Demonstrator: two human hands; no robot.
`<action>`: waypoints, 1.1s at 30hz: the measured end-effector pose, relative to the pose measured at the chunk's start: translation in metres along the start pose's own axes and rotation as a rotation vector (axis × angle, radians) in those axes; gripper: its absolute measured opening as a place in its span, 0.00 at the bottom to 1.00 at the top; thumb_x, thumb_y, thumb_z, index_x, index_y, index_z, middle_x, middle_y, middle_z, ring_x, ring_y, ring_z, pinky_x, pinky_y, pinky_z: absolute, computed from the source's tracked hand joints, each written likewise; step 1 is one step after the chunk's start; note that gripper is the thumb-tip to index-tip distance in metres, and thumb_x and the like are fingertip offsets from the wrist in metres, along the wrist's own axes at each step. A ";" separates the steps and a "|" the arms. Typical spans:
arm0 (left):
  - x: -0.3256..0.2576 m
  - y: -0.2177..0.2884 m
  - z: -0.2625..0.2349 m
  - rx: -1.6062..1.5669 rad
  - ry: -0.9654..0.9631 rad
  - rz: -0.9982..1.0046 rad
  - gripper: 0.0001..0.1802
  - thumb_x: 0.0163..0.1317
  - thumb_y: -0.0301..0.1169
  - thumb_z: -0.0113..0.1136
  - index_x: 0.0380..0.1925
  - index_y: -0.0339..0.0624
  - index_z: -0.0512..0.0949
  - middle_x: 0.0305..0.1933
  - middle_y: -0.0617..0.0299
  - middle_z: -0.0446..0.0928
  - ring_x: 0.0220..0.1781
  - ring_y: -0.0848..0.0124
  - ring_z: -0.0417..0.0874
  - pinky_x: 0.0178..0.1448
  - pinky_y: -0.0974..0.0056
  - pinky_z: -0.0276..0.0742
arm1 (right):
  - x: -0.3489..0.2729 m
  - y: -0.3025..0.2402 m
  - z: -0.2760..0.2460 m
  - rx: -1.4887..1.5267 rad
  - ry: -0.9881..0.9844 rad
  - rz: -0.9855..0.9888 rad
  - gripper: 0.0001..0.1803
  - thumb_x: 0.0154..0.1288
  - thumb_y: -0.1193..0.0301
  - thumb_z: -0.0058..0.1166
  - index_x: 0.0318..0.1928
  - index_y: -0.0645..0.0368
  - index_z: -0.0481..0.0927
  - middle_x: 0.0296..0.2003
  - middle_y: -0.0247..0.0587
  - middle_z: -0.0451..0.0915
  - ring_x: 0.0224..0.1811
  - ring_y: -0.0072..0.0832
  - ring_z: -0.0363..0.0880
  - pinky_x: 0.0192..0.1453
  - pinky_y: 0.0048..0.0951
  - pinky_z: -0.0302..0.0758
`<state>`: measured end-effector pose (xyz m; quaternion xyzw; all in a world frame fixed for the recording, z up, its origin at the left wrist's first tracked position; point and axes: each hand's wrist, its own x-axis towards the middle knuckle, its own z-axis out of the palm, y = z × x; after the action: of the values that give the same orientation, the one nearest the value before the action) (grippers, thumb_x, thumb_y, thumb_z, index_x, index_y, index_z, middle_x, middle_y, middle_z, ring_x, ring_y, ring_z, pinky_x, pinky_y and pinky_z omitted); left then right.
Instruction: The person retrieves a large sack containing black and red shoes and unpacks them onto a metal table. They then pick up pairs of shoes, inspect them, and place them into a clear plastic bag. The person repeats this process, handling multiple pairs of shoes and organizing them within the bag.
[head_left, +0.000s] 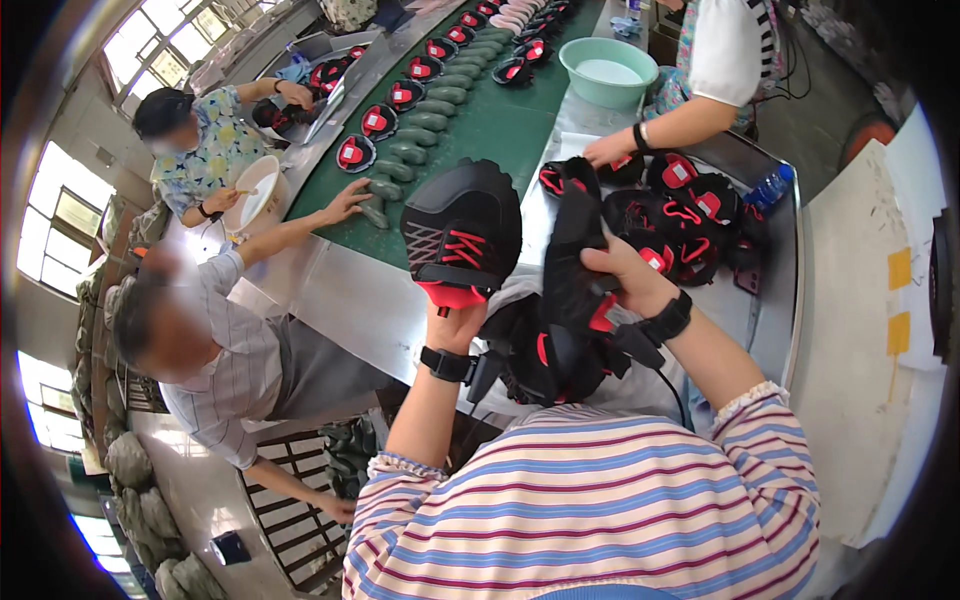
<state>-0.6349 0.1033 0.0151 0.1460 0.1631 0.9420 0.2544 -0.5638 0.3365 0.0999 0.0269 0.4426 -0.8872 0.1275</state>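
So the red-laced shoe is up in the air right in front of the wearer, and the left hand has hold of it at the red-lined end. The fingers are hidden by the shoe though, so I can't tell if they're wrapped round it or tucked inside. Its long axis points away from the body, chunky toe at the far end, laces facing up. Just to the right of it there's a black upper gripped in the right hand, thumb pressed on its near side, far fingers out of sight. That one runs lengthwise away from the wearer too, so the two sit roughly parallel. IMO that side-by-side spacing is the relation that counts: the shoe lies to the left of the right hand, the left hand is the nearer one to it, and the black upper is on the right hand's own side. A bundle of black pieces sits below, between the wrists. Over on the right of the metal bench is a pile of black-and-red uppers, with a co-worker's hand at its far edge. Past all that, rows of green shoe lasts line the green belt.
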 end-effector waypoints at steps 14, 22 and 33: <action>0.022 0.022 -0.003 0.451 0.255 -0.137 0.18 0.61 0.29 0.49 0.52 0.40 0.65 0.53 0.56 0.72 0.53 0.60 0.75 0.55 0.48 0.72 | 0.074 0.008 -0.071 -0.420 0.328 -0.205 0.35 0.50 0.63 0.66 0.53 0.71 0.66 0.43 0.45 0.75 0.43 0.26 0.75 0.49 0.27 0.72; 0.019 0.083 -0.066 0.469 0.690 -0.087 0.18 0.60 0.34 0.52 0.50 0.42 0.68 0.48 0.58 0.74 0.49 0.61 0.76 0.48 0.36 0.73 | 0.030 -0.003 -0.216 -1.808 0.746 -0.648 0.34 0.49 0.72 0.60 0.57 0.63 0.61 0.55 0.54 0.60 0.57 0.48 0.61 0.58 0.41 0.63; 0.117 0.244 -0.055 1.037 1.026 0.289 0.39 0.58 0.42 0.59 0.60 0.38 0.48 0.67 0.49 0.50 0.65 0.51 0.59 0.58 0.40 0.64 | -0.008 -0.009 -0.015 -1.126 -0.060 -0.212 0.10 0.55 0.77 0.52 0.39 0.65 0.75 0.33 0.39 0.78 0.34 0.25 0.79 0.40 0.24 0.74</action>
<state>-0.8568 -0.0478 0.0805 -0.1909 0.6641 0.7182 -0.0818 -0.5590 0.3548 0.0993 -0.1148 0.8433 -0.5231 0.0448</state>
